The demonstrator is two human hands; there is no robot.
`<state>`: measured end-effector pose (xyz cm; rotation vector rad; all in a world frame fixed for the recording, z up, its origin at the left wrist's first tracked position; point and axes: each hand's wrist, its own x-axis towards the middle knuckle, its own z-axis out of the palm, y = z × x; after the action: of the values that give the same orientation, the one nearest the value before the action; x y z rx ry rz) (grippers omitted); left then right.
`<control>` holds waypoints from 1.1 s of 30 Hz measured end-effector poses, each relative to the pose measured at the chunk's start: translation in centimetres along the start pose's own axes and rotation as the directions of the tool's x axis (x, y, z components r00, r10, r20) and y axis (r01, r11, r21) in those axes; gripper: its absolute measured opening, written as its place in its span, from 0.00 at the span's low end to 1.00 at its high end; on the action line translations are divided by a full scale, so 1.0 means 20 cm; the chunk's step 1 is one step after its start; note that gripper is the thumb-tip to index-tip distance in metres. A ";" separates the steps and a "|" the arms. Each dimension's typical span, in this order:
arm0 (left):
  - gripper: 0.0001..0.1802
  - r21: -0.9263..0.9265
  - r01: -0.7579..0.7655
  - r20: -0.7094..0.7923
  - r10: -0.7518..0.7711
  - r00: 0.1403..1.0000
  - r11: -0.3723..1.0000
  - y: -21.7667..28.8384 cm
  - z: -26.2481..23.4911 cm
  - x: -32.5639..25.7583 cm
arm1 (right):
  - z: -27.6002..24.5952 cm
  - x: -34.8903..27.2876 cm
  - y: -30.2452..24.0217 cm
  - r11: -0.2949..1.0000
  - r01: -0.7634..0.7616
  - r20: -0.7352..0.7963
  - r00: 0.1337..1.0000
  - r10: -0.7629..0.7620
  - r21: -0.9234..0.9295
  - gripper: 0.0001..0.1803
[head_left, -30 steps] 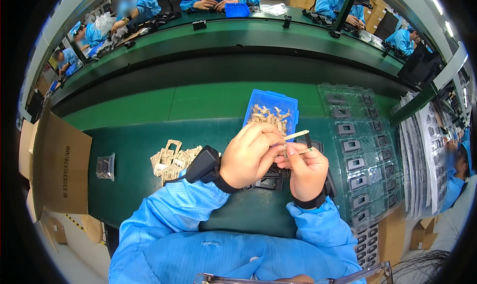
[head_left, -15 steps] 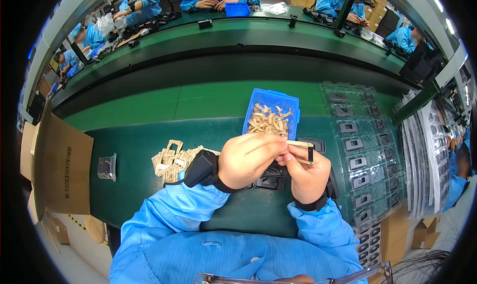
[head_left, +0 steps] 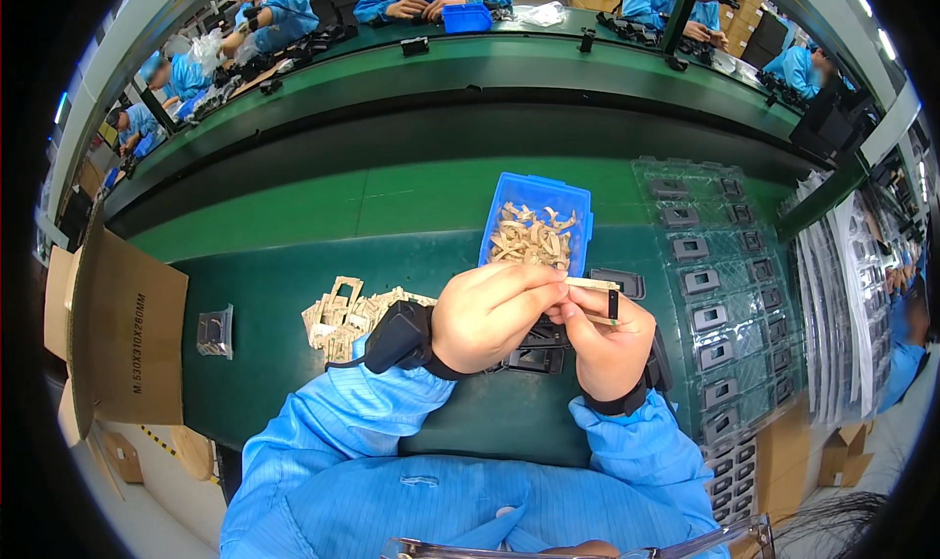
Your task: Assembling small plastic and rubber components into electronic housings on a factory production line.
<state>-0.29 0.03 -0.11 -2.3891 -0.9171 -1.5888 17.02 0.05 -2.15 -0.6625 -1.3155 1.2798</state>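
Above the near part of the table, my left hand (head_left: 497,316) and my right hand (head_left: 615,351) meet at a small beige rectangular frame (head_left: 591,284) with a black strip across its right end. My left fingertips pinch its left end, partly hiding it. The thumb and fingers of my right hand close round its lower side. Beneath my hands lie several black plastic frames (head_left: 535,361), partly covered by them. Just beyond stands a blue bin (head_left: 584,199) holding curled beige strips (head_left: 529,238). A pile of flat beige frames (head_left: 345,314) lies left of my left wrist.
Clear plastic trays with grey frame parts (head_left: 707,317) lie at the right, next to upright stacked trays (head_left: 832,304). At the left are an open cardboard box (head_left: 132,324) and a small bagged part (head_left: 214,333). Across a raised green ledge (head_left: 470,69), several co-workers in blue sit working.
My hands keep the same grip on the beige frame, with hardly any movement. The whole view has shifted very slightly.
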 end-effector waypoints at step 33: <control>0.14 0.092 0.131 0.191 -0.147 0.971 0.987 0.00 -0.05 0.06 | -0.04 0.04 0.05 0.911 0.209 0.083 0.978 -0.191 -0.356 0.15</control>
<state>-0.71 0.16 1.32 -2.5101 -1.1849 -1.3457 17.26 1.20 -3.06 -0.7338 -1.6359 0.8961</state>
